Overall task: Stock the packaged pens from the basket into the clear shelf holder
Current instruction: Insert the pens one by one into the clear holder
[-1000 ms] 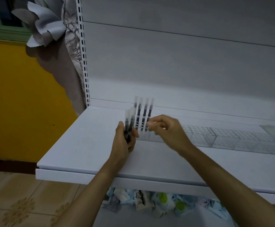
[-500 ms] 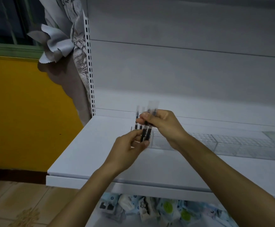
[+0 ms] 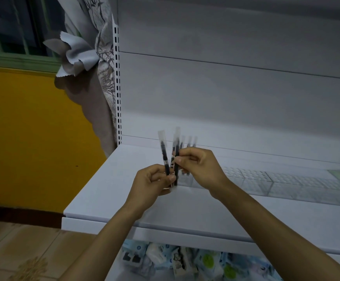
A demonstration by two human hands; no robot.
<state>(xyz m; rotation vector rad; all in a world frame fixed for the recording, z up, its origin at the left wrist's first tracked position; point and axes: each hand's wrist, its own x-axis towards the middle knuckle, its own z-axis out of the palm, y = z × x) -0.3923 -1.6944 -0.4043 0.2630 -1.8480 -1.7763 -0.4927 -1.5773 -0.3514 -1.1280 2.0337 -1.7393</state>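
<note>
Head view showed the left hand [image 3: 153, 182] curled round the lower ends of a small bundle of packaged pens [image 3: 163, 154]. It held them upright over the shelf, seemingly as a ready supply kept close to the work so that each could be taken off without reaching away. Just beside it, the right hand [image 3: 200, 168] pinched a single pen [image 3: 177, 147] between thumb and forefinger about midway up its sleeve, the other fingers loosely curled. That grip on the middle probably kept the slim, slippery wrapper steady and left the lower end free to be steered down into a slot. The single pen's lower end lay against or just beside the bundle, and blur made it impossible to tell whether it was quite free of the left hand's grasp. Right behind both hands, a few standing pens [image 3: 189, 141] rose upright from the left end of the clear shelf holder [image 3: 282, 182], which suggested the filling ran from that end rightwards. The holder lay as a long row of small clear compartments along the white shelf [image 3: 104, 191], set back from its front edge. The cells to the right looked unfilled, so most of the job appeared to remain. The basket was not in view. Below the shelf edge lay a heap of other packets [image 3: 207, 260], and to the left a curtain [image 3: 102, 82] hung against a yellow wall [image 3: 23, 128].
</note>
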